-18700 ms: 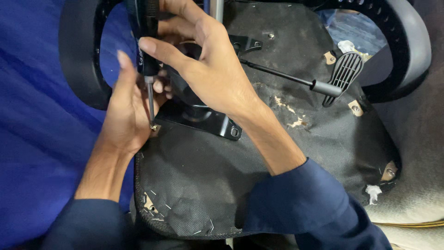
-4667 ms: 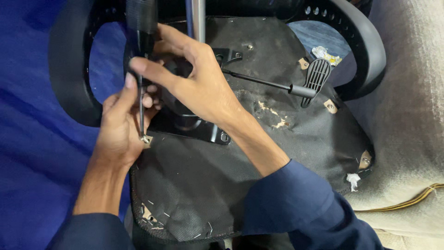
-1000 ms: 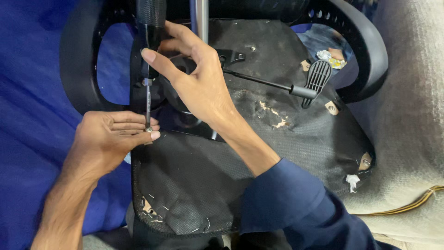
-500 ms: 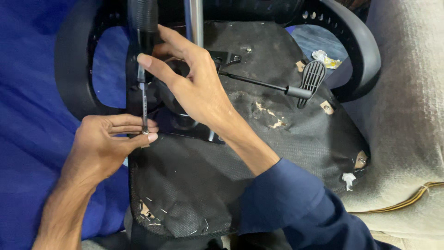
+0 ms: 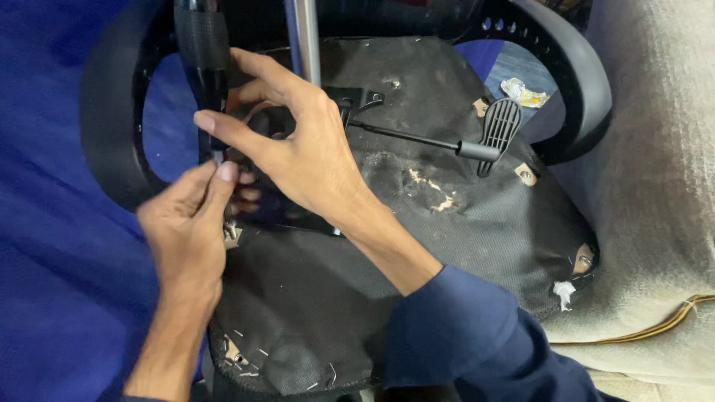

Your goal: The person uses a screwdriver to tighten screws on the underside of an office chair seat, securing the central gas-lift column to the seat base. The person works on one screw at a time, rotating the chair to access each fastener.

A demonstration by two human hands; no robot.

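An office chair lies upside down, its black fabric underside point(image 5: 357, 298) facing me. My right hand point(image 5: 298, 149) grips the black handle of a screwdriver point(image 5: 202, 52) held upright over the metal mounting plate point(image 5: 290, 216) at the seat's left side. My left hand point(image 5: 186, 231) pinches the screwdriver's shaft low down, fingertips at the tip by the plate's corner. The screw itself is hidden by my fingers.
The chrome gas-lift column point(image 5: 304, 37) rises just right of the handle. A black lever with a ribbed paddle point(image 5: 495, 134) sticks out to the right. Black armrests point(image 5: 581, 82) curve on both sides. Blue cloth point(image 5: 52, 283) lies left, beige carpet point(image 5: 663, 208) right.
My left hand has turned and slid up, its fingers now pinching the screwdriver shaft from the side. The right hand stays on the handle.
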